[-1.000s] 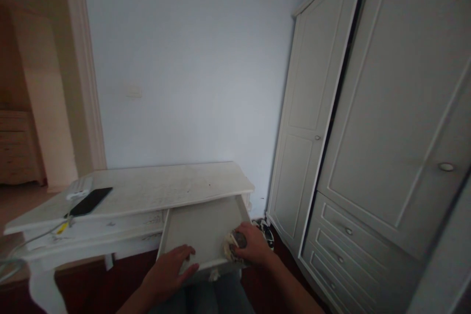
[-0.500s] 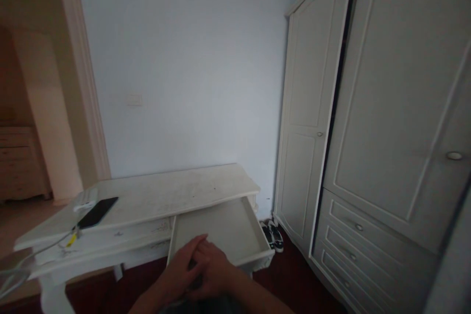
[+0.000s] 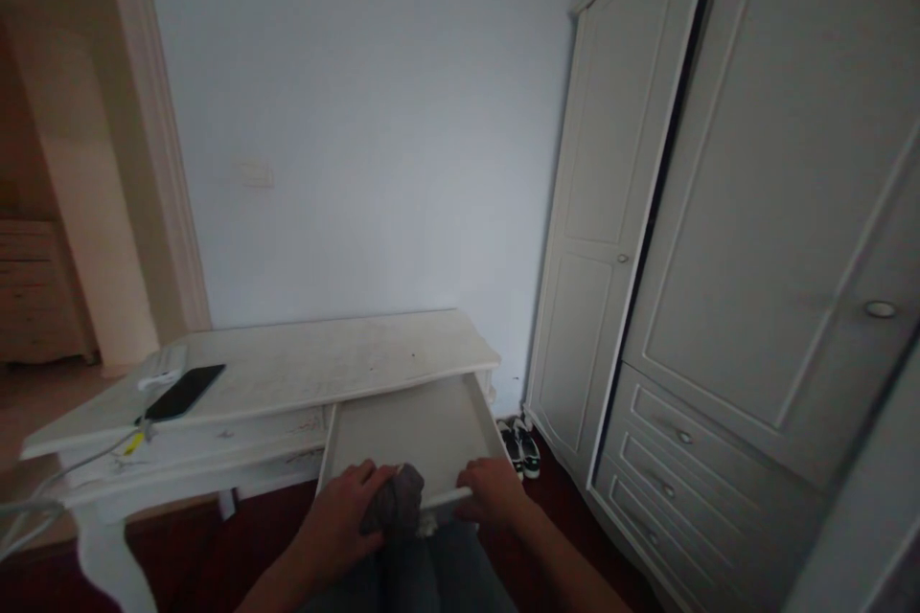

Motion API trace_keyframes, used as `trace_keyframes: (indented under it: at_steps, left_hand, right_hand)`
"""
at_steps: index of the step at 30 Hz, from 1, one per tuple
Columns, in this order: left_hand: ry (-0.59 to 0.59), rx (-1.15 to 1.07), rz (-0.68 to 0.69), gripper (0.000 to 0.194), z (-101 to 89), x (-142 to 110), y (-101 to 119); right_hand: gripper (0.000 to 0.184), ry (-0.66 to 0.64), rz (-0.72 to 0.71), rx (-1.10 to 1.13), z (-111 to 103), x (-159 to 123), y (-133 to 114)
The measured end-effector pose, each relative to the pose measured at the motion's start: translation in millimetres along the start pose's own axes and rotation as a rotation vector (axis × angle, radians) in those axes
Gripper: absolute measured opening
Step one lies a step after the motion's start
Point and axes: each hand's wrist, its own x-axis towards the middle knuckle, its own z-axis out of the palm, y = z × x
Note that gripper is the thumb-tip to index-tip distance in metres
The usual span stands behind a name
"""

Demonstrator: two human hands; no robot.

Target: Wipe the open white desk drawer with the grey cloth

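Note:
My left hand (image 3: 343, 519) is closed around a crumpled dark grey cloth (image 3: 403, 500) at the front of the open drawer (image 3: 409, 426). My right hand (image 3: 494, 492) has its fingers curled over the drawer's front edge near its right corner. The drawer is pulled well out from the white desk (image 3: 337, 354), and its pale bottom shows. Part of the drawer front is hidden behind the cloth and both hands.
On the desk's left lie a dark phone (image 3: 188, 393) and a white box-like object (image 3: 164, 366), with a pale cable (image 3: 93, 457) hanging off the edge. Black-and-white shoes (image 3: 520, 448) sit on the dark red floor beside a tall wardrobe (image 3: 582, 297) with lower drawers (image 3: 665, 488).
My hands were clasped together over the drawer and have separated. The right moved to the drawer's front edge; the grey cloth now shows in my left. The view shifted slightly.

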Motion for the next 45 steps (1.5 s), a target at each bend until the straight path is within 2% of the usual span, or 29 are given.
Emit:
trace_keyframes:
  at_steps: [4,6,8,10,12,15,17,19,22,24,28,32,35,40,45]
  left_hand:
    - [0.149,0.055,-0.135,0.067,-29.9,-17.6,-23.7]
    - [0.142,0.090,-0.207,0.067,-32.3,-22.4,-33.4]
    - [0.124,0.113,-0.244,0.069,-25.4,-20.5,-40.9]
    - [0.158,0.115,-0.250,0.066,-16.0,-10.0,-48.9]
    - [0.256,0.112,-0.268,0.059,-11.1,8.3,-58.7]
    - [0.454,0.118,-0.360,0.055,-14.8,41.0,-71.6]
    - [0.506,0.115,-0.393,0.055,-19.9,58.3,-74.6]
    - [0.467,0.097,-0.388,0.056,-23.2,66.9,-73.1]
    - [0.376,0.078,-0.347,0.061,-23.2,59.8,-69.4]
    - [0.301,0.065,-0.338,0.062,-21.5,43.5,-69.6]
    - [0.071,0.017,-0.274,0.064,-20.2,-0.3,-71.6]
    - [-0.041,0.018,-0.153,0.061,-22.2,-29.0,-57.6]
    - [-0.072,0.096,-0.149,0.060,-24.1,-28.5,-33.7]
    - [-0.102,0.129,-0.144,0.054,-12.2,6.0,16.6]
    - [-0.109,-0.088,-0.040,0.040,17.0,60.1,51.1]
  right_hand:
    - [0.041,0.008,-0.002,0.007,-2.0,1.0,-5.8]
    - [0.041,0.008,-0.009,0.006,-3.8,0.3,-6.6]
    - [0.040,0.003,-0.012,0.001,-5.6,-0.1,-7.2]
    - [0.039,0.001,-0.010,-0.007,-6.9,-0.2,-8.2]
    - [0.039,0.005,-0.006,-0.014,-7.3,-0.1,-9.3]
    - [0.041,0.011,0.001,-0.024,-6.7,0.1,-10.3]
    - [0.042,0.012,0.003,-0.032,-6.0,0.2,-10.5]
    - [0.043,0.013,0.006,-0.038,-5.3,0.0,-10.5]
    - [0.043,0.018,0.009,-0.036,-4.5,-0.4,-11.1]
    - [0.042,0.020,0.008,-0.027,-4.0,-0.7,-11.6]
    - [0.043,0.036,0.005,0.003,-1.6,-0.7,-10.9]
    - [0.044,0.048,-0.002,0.020,1.7,-0.5,-9.1]
    - [0.044,0.050,0.000,0.017,2.5,-0.4,-8.8]
    - [0.043,0.049,0.017,0.004,2.0,-0.1,-9.5]
    - [0.044,0.040,0.031,-0.008,-0.9,-0.9,-11.9]
